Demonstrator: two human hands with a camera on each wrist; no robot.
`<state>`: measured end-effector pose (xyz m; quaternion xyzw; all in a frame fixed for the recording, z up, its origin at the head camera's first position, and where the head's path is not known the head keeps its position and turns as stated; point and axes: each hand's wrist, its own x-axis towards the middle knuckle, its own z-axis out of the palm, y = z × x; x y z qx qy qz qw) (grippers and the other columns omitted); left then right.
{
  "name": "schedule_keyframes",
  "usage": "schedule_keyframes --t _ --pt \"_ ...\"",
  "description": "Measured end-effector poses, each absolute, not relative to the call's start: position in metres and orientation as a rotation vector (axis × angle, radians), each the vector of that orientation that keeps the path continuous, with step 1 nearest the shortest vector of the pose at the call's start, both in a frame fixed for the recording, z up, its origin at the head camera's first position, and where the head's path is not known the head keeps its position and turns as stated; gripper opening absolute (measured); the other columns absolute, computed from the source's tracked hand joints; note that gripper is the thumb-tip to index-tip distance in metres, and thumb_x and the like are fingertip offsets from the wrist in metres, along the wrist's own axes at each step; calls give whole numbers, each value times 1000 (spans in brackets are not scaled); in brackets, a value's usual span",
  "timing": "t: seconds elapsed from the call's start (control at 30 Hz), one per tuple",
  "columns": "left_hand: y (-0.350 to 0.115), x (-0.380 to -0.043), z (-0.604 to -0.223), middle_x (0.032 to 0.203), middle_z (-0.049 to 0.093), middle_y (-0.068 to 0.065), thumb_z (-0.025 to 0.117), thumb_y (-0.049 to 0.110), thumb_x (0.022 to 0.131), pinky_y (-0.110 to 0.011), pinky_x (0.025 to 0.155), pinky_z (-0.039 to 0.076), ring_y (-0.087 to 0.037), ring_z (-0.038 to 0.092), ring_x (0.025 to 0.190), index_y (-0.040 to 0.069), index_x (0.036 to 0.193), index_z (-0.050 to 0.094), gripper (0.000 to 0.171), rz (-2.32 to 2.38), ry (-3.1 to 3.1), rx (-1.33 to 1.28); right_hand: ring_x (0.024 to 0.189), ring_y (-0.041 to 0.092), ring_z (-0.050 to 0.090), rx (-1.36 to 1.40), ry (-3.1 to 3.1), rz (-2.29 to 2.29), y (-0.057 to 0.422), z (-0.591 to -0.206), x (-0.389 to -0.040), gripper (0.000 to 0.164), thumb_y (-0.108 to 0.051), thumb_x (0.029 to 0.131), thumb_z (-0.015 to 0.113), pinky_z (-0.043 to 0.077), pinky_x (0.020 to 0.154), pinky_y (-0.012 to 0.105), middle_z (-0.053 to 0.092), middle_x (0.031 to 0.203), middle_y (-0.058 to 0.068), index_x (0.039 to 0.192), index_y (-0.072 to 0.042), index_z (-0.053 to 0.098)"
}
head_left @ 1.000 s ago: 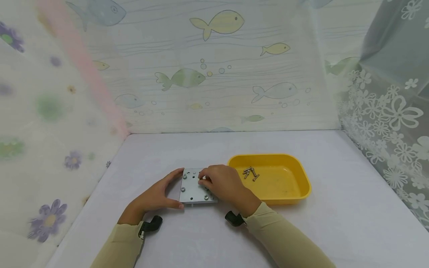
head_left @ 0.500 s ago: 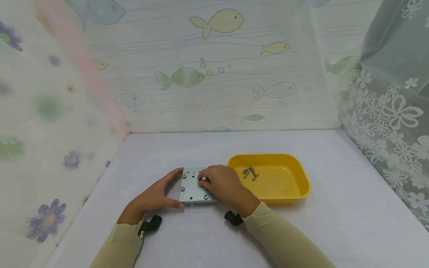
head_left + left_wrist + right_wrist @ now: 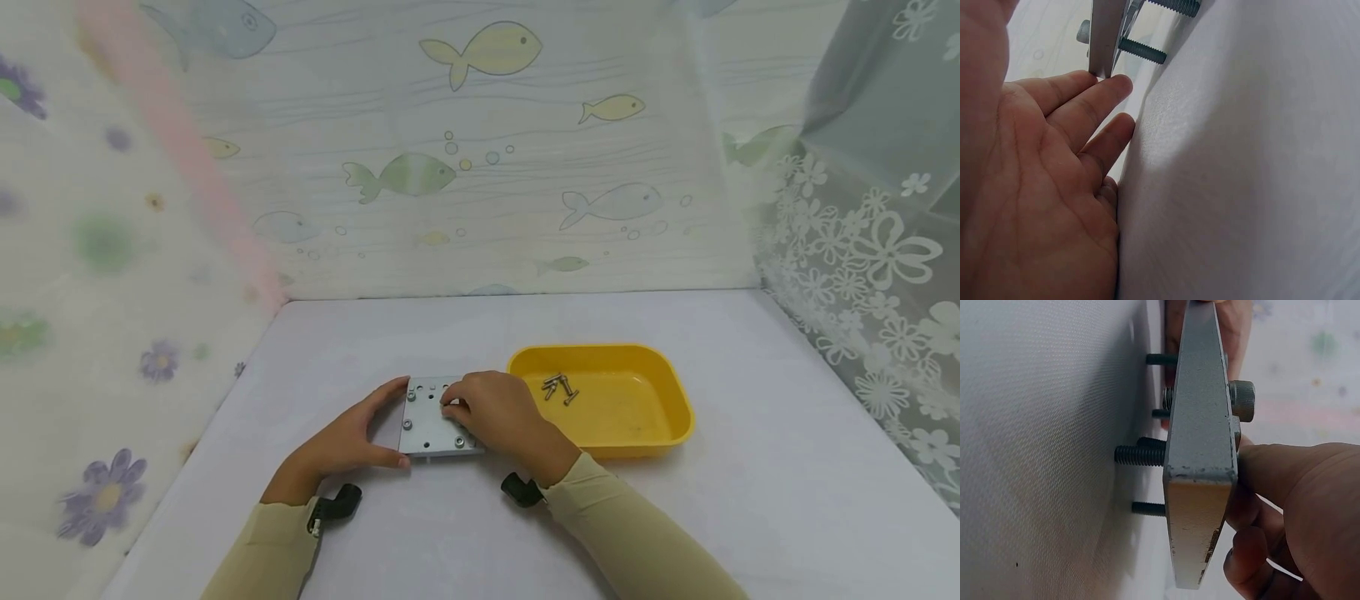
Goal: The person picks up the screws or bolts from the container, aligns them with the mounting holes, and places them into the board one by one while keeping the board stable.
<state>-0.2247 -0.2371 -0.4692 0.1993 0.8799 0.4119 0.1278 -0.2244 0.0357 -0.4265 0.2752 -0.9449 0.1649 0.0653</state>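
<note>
A flat silver metal plate point(image 3: 433, 425) is raised off the white table on screw shanks point(image 3: 1140, 455) that stick out below it. Several socket head screws point(image 3: 407, 425) sit in its holes, one with a knurled head point(image 3: 1243, 401). My left hand point(image 3: 345, 437) spans the plate's left side, thumb at the near edge and fingers at the far edge. On the plate's upper right part my right hand point(image 3: 502, 412) pinches a screw between thumb and forefinger; the fingers hide most of it. The left wrist view shows the fingertips against the plate's edge point(image 3: 1107, 37).
A yellow tray point(image 3: 630, 408) stands just right of the plate, behind the right forearm. Several loose screws point(image 3: 572, 397) lie in its left part. A curtain with printed fish point(image 3: 416, 175) closes off the table's far edge, and patterned sheets hang at both sides.
</note>
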Motion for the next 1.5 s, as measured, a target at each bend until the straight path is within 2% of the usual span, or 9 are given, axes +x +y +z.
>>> schedule_keyframes --t 0.43,0.8,1.13,1.5 --pt "-237 -225 -469 170 28 4 97 47 66 -65 125 14 -28 15 161 28 166 23 126 1197 2558 608 95 4 70 817 -2876 510 36 -425 -224 18 -40 97 73 56 79 25 77 103 -16 112 -33 80" --pt "-236 -224 -468 170 29 4 98 46 65 -63 126 14 -26 16 161 26 166 24 126 1223 2543 604 78 4 58 841 -2881 677 42 -415 -226 20 -38 97 73 49 69 22 72 91 -16 112 -28 80" --pt "-237 -224 -470 169 30 5 98 47 65 -63 126 11 -25 16 161 27 166 23 127 1227 2536 587 71 4 56 880 -2855 760 55 -395 -228 17 -38 98 72 47 64 21 67 82 -17 108 -26 80" --pt "-237 -225 -470 169 30 5 98 47 64 -63 127 10 -26 15 161 28 166 23 128 1222 2543 590 74 9 57 760 -2847 877 77 -381 -231 11 -36 97 74 51 64 24 64 79 -17 104 -30 80"
